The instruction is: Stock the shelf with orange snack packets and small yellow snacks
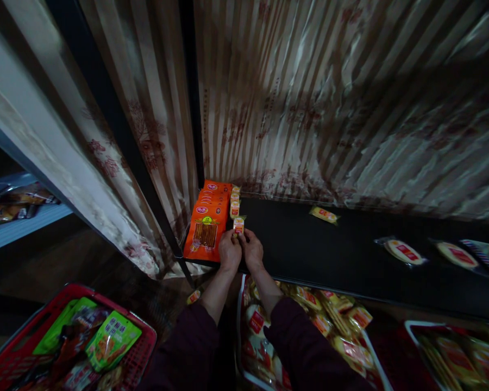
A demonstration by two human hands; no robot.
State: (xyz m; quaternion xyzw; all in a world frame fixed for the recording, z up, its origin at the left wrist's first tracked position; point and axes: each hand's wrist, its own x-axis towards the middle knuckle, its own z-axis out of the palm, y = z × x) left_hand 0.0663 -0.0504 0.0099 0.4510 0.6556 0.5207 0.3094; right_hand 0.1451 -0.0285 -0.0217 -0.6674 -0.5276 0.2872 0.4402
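Tight at the left hand (229,251) and right hand (252,251), both pinching a small packet (238,224): hemmed on the left by a stack of orange packets (207,228), ahead by a row of small packs (235,206). Closed at the back by striped cloth (309,108). Open rightward along the black shelf (293,255), bare up to a yellow packet (324,215) and two round packets (403,251). Below the shelf edge, crowded by a tray of packets (239,312) and a red basket (118,307).
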